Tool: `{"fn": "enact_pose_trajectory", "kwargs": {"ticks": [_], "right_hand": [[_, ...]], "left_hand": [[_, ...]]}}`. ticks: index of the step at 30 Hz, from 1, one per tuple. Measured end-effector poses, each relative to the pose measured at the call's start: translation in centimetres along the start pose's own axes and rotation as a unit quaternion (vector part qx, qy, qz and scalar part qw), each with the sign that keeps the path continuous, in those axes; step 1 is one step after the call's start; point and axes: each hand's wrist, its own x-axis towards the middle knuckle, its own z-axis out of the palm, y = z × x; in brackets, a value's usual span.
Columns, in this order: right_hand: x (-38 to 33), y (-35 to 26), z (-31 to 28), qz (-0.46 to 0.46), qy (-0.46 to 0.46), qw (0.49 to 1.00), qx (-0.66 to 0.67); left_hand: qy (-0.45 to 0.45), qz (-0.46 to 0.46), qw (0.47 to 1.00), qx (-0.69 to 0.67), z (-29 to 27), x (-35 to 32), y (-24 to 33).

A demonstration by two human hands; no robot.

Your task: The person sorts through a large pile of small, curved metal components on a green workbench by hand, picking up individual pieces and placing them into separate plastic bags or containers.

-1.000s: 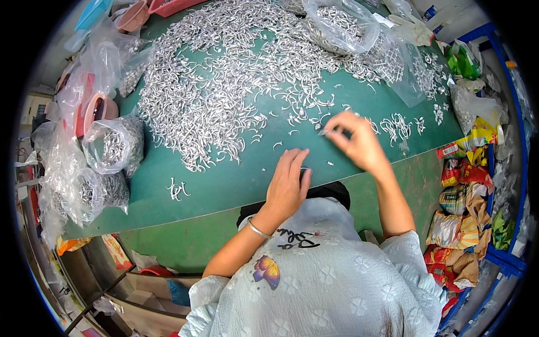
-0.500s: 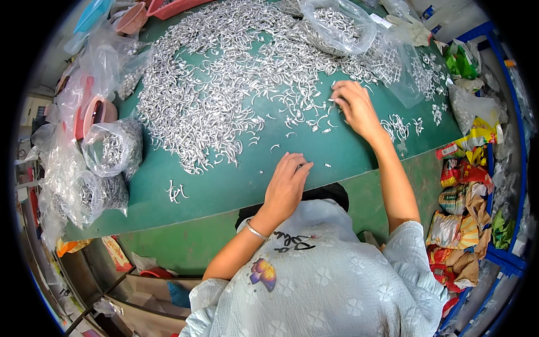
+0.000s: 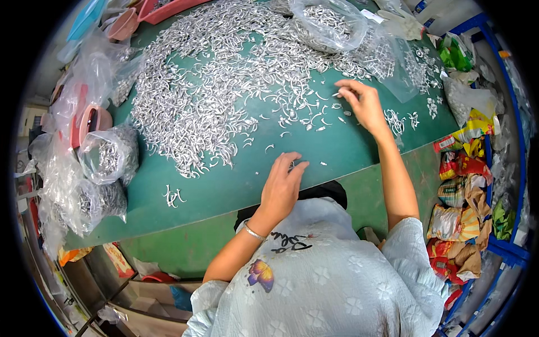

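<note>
Small silver curved metal pieces (image 3: 191, 106) lie heaped across the green table (image 3: 224, 191). My right hand (image 3: 366, 106) is over the heap's right edge, thumb and forefinger bent toward each other, with a small silver metal piece (image 3: 336, 94) at the thumb tip. A few loose pieces lie beneath its fingers. Near the table's front edge, my left hand (image 3: 281, 182) rests with curled fingers; something small and greyish shows between thumb and forefinger, too small to name. A little cluster of silver pieces (image 3: 173, 195) sits far to its left, and another small pile (image 3: 394, 122) lies right of my right hand.
Clear plastic bags of metal pieces (image 3: 109, 154) stand along the left edge. A large open bag (image 3: 331, 28) lies at the back right. Pink and blue basins (image 3: 123, 25) are at the back left. A blue rack (image 3: 508, 247) with colourful packets stands at right.
My right hand has shifted slightly right, its forefinger more stretched, and a small piece shows at its thumb tip. My left hand has barely moved. The whole view has shifted slightly.
</note>
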Motion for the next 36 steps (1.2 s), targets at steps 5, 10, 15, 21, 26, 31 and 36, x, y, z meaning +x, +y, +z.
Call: {"fn": "enact_pose_trajectory", "kwargs": {"ticks": [5, 10, 15, 21, 26, 31, 36], "right_hand": [[-1.6, 2.5, -4.8, 0.032, 0.06, 0.997, 0.022], [-5.3, 2.5, -6.9, -0.002, 0.058, 0.971, -0.231], [-5.8, 0.2, -5.2, -0.047, 0.074, 0.969, -0.233], [-6.1, 0.2, -1.2, -0.071, 0.032, 0.948, -0.309], [-6.1, 0.0, -2.5, -0.085, 0.058, 0.956, -0.274], [-3.4, -2.5, 2.1, -0.173, 0.004, 0.972, -0.159], [-3.3, -2.4, 3.1, -0.133, -0.035, 0.96, -0.243]], "left_hand": [[0.005, 0.012, 1.0, 0.005, 0.2, 0.0, -0.1], [0.008, -0.004, 1.0, 0.0, 0.1, 0.0, 0.1], [0.015, -0.001, 1.0, 0.001, 0.3, -0.1, 0.0], [0.016, 0.011, 1.0, 0.005, 0.4, -0.2, -0.4], [0.024, 0.017, 0.999, 0.011, 0.5, -0.1, -0.2], [0.024, 0.007, 1.0, -0.002, 0.2, 0.1, 0.2], [0.018, -0.005, 1.0, 0.006, 0.3, 0.1, 0.0]]}}
